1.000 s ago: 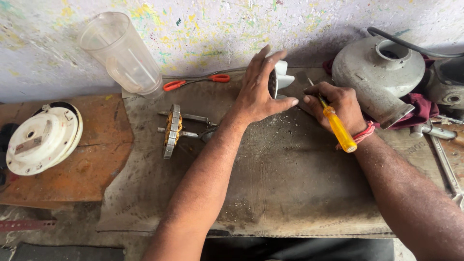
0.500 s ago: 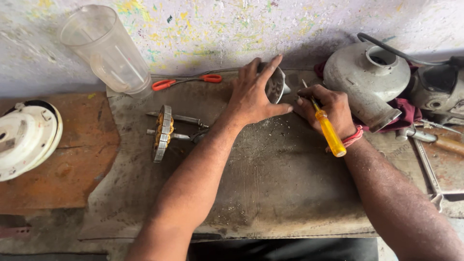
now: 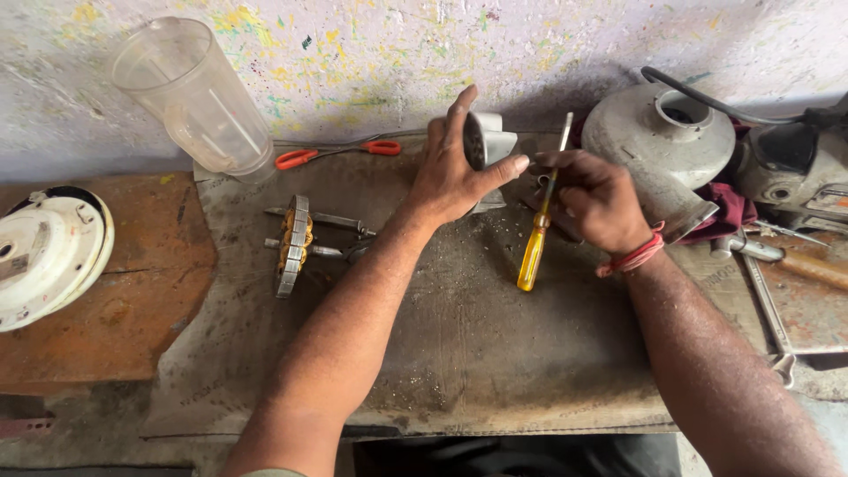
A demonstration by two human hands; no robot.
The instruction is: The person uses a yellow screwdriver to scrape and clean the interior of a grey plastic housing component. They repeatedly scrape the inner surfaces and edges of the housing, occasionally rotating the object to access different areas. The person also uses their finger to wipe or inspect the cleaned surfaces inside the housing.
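The grey mat (image 3: 459, 353) lies open toward 6 o'clock; at 9 o'clock the motor stator (image 3: 294, 245) blocks passage; at 11 the plastic jar (image 3: 196, 97) and red-handled pliers (image 3: 336, 154); at 2 to 3 the grey motor housing (image 3: 658, 146), hammer (image 3: 786, 259) and spanner (image 3: 767, 314).

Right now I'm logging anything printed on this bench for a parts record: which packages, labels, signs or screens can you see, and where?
Grey mat: spread across the bench under both hands, rectangular, with faint dark print along its edges.
No packages, signs or screens show.
Nothing printed shows on the grey housing under the left hand, nor on the yellow screwdriver in the right hand.
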